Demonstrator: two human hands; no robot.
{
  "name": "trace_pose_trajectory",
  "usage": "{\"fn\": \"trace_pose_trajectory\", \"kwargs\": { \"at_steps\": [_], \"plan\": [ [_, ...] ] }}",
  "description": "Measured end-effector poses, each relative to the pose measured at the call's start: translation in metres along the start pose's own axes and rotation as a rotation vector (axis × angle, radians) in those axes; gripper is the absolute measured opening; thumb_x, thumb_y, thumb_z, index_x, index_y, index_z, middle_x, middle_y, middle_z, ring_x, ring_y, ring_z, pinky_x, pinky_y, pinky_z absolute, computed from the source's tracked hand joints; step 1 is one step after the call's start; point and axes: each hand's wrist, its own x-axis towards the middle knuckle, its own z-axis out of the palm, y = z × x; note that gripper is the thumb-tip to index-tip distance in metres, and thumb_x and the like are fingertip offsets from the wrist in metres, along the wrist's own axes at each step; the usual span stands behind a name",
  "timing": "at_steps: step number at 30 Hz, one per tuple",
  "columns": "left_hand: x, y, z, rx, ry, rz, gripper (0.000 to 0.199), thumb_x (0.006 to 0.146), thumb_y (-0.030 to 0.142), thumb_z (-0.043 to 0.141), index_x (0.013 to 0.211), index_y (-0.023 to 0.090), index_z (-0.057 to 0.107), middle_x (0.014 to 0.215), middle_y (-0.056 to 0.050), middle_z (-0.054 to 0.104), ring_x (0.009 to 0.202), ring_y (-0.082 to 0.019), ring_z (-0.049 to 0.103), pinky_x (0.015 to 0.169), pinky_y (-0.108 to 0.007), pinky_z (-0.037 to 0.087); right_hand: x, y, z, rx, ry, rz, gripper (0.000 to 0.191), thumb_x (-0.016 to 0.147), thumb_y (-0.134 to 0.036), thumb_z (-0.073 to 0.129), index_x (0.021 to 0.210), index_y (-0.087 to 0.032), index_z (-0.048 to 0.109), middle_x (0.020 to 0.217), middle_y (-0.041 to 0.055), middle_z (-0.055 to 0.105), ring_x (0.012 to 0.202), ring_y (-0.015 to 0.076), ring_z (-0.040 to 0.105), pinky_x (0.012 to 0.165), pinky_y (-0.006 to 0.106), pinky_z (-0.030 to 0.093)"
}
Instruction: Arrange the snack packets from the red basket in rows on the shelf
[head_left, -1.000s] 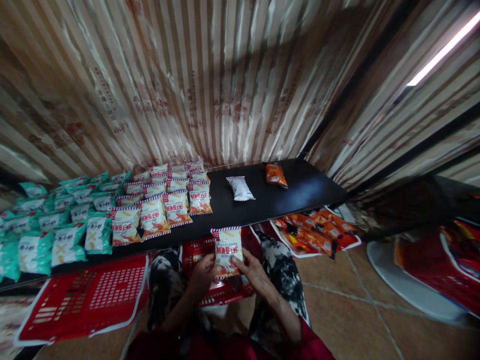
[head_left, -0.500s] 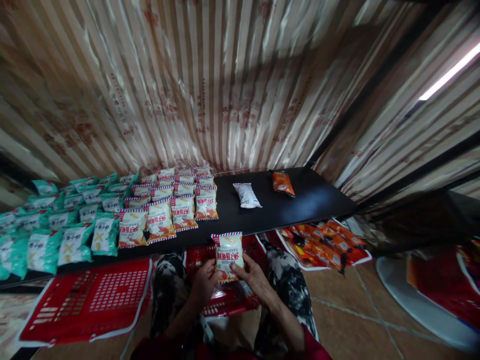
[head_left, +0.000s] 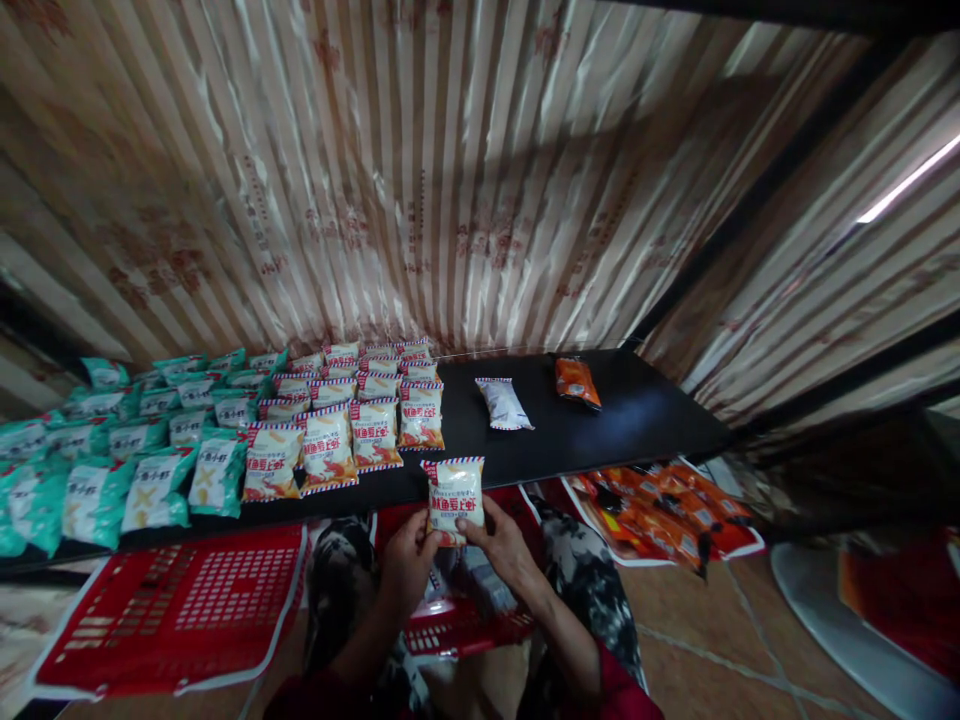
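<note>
Between my two hands is a white and orange snack bag [head_left: 455,495] with a striped top edge, its printed face toward me. My left hand [head_left: 409,560] grips its lower left side, and my right hand [head_left: 501,545] holds the lower right with the thumb on the front. The bag is held just in front of a black shelf [head_left: 480,452]. Rows of matching snack bags [head_left: 326,445] stand on that shelf to the left. Alone to their right lies a pale bag [head_left: 505,404]. Below my hands, a red basket [head_left: 465,635] between my knees holds more packets.
Teal snack bags [head_left: 157,490] fill the shelf's left end. An orange packet [head_left: 577,382] lies toward its right. Below are a red basket [head_left: 172,610] on the left and a basket of orange packets [head_left: 667,510] on the right. Striped sheeting [head_left: 465,200] hangs behind the shelf.
My hands have raised the snack bag slightly toward the shelf edge, still holding it on both sides. The camera view has shifted a little, and more of the basket's packets show.
</note>
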Motion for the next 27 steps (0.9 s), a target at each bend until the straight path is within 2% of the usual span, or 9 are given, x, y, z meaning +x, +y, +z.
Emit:
{"fn": "trace_pose_trajectory", "kwargs": {
  "at_steps": [4, 8, 12, 19, 27],
  "plan": [
    [0.006, 0.004, -0.004, 0.166, 0.128, 0.082, 0.035, 0.078, 0.031, 0.051, 0.11, 0.018, 0.058, 0.104, -0.009, 0.066, 0.091, -0.021, 0.062, 0.08, -0.034, 0.049, 0.013, -0.011, 0.005, -0.058, 0.005, -0.051, 0.048, 0.063, -0.047, 0.072, 0.101, -0.019, 0.063, 0.092, 0.0054, 0.071, 0.083, 0.0243, 0.063, 0.077, 0.037, 0.05],
    [0.017, 0.009, -0.007, 0.212, 0.232, 0.208, 0.032, 0.082, 0.029, 0.048, 0.111, 0.019, 0.056, 0.099, -0.008, 0.063, 0.084, -0.018, 0.061, 0.078, -0.033, 0.05, 0.031, -0.022, 0.011, -0.066, 0.029, -0.078, 0.05, 0.061, -0.047, 0.073, 0.1, -0.019, 0.063, 0.089, 0.0047, 0.071, 0.079, 0.0233, 0.063, 0.076, 0.037, 0.05],
    [0.027, 0.011, -0.01, 0.279, 0.312, 0.351, 0.032, 0.085, 0.027, 0.044, 0.114, 0.018, 0.053, 0.108, -0.01, 0.059, 0.093, -0.019, 0.06, 0.083, -0.035, 0.05, 0.053, -0.021, 0.014, -0.048, 0.021, -0.097, 0.051, 0.061, -0.047, 0.071, 0.103, -0.019, 0.062, 0.088, 0.0037, 0.071, 0.079, 0.0225, 0.063, 0.076, 0.036, 0.05],
    [0.036, 0.0, -0.01, 0.435, 0.33, 0.469, 0.033, 0.087, 0.019, 0.038, 0.117, 0.016, 0.052, 0.119, -0.012, 0.055, 0.112, -0.021, 0.053, 0.093, -0.038, 0.047, 0.082, -0.011, 0.017, -0.084, 0.054, -0.105, 0.044, 0.062, -0.041, 0.071, 0.1, -0.02, 0.064, 0.089, 0.0025, 0.071, 0.082, 0.0222, 0.063, 0.078, 0.036, 0.05],
    [0.046, -0.001, -0.011, 0.506, 0.313, 0.506, 0.036, 0.086, 0.014, 0.036, 0.117, 0.016, 0.052, 0.12, -0.012, 0.055, 0.116, -0.021, 0.051, 0.099, -0.04, 0.043, 0.092, -0.01, 0.02, -0.057, 0.048, -0.102, 0.044, 0.063, -0.04, 0.07, 0.1, -0.019, 0.064, 0.086, 0.0019, 0.071, 0.077, 0.02, 0.063, 0.078, 0.035, 0.05]
  ]
}}
